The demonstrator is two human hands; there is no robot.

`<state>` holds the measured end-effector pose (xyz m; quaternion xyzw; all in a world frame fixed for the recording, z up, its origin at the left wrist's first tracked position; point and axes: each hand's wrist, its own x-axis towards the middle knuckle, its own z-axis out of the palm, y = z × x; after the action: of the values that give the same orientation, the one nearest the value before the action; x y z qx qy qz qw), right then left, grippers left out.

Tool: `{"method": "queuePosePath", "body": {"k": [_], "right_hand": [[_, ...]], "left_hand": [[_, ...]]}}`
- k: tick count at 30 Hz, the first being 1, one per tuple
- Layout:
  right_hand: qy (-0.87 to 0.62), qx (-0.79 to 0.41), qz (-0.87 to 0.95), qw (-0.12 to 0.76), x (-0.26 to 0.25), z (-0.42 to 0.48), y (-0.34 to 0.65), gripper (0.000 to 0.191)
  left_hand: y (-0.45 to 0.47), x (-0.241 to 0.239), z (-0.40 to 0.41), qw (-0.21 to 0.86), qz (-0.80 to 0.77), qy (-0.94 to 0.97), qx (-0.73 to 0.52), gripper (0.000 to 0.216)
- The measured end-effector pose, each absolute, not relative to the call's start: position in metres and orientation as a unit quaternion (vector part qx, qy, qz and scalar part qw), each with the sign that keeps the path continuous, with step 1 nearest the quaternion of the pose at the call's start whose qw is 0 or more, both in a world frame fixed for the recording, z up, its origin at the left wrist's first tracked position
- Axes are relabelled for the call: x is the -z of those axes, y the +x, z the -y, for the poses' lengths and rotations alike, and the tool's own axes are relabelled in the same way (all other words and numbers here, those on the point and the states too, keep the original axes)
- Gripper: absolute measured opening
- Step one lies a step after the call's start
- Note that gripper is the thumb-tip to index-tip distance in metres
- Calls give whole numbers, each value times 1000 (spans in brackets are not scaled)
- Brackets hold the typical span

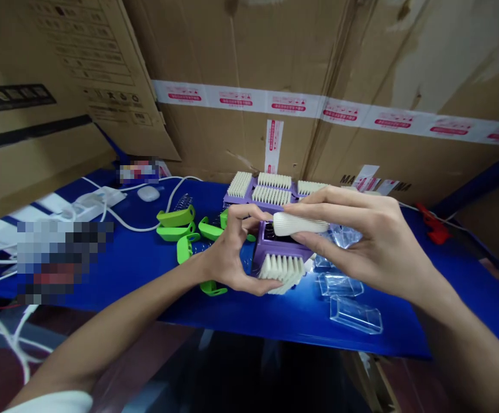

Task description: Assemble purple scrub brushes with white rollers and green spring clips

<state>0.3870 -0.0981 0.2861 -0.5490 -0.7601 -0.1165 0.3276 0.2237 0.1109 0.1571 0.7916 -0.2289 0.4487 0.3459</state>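
Note:
My left hand [234, 249] is curled around a purple block [281, 248], its thumb at the lower end and its fingers at the upper end. Cream-white bristle-like teeth [281, 268] stick out of the block's near part. Over the block's upper part, my right hand [370, 238] pinches a white ribbed piece [299, 223] between thumb and fingers. A dark recess shows below that piece; whether the piece touches the block, I cannot tell. Several green curved parts [176, 217] lie left of my left hand, some with dark bristles or pins.
Behind my hands stand several purple blocks with cream teeth [273, 195] on the blue table [249, 324]. Clear plastic covers [356, 314] lie at the right. White cables and a power strip [98, 202] are at the left; a cardboard wall [241, 57] rises behind.

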Motion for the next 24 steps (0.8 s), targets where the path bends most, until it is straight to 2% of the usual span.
{"method": "queuePosePath", "body": {"k": [6, 14, 24], "right_hand": [[-545, 107, 748, 363, -282, 95, 386, 26], [-605, 78, 724, 321, -279, 99, 380, 29], [-596, 60, 746, 290, -282, 100, 382, 33]], "left_hand": [[224, -161, -108, 355, 229, 790, -444, 112], [224, -160, -104, 342, 243, 773, -475, 109], [226, -158, -101, 340, 252, 767, -481, 109]]}}
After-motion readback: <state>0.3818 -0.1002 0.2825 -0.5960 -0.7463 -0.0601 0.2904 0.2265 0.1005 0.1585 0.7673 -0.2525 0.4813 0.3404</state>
